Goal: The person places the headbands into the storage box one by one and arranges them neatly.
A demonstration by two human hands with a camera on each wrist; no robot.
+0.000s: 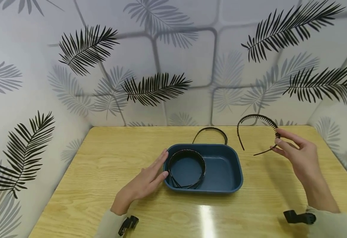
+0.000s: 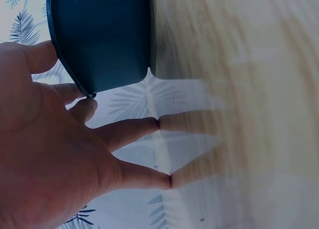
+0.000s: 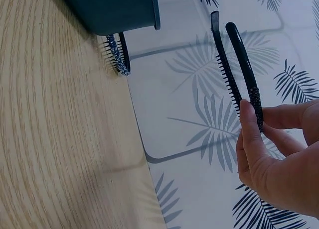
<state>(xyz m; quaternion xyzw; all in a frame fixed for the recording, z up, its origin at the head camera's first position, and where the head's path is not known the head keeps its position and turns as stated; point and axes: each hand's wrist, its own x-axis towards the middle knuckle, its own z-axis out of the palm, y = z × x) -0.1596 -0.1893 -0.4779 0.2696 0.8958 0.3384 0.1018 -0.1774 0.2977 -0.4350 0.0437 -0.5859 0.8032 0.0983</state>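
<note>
Between the thumb and fingers of my right hand (image 1: 302, 153) a black toothed headband (image 1: 257, 116) is pinched by one side, held up right of the blue basin. Speckled trim shows on that headband (image 3: 255, 97) in the right wrist view. My left hand (image 1: 146, 181) rests against the left end of the basin (image 1: 224, 190), thumb and fingers extended, some fingertips touching the table in the left wrist view. Inside the basin's left half lie black headbands (image 1: 204, 165), nested so closely that I cannot tell how many. Behind the basin stands another toothed headband (image 1: 212, 129), its lower part hidden.
The wooden table (image 1: 102, 155) ends at a wall (image 1: 185, 59) with a leaf pattern behind it. A black wrist mount (image 1: 299, 218) sits on the right sleeve, another mount (image 1: 128, 224) on the left sleeve. Light glares on the tabletop in front of the basin.
</note>
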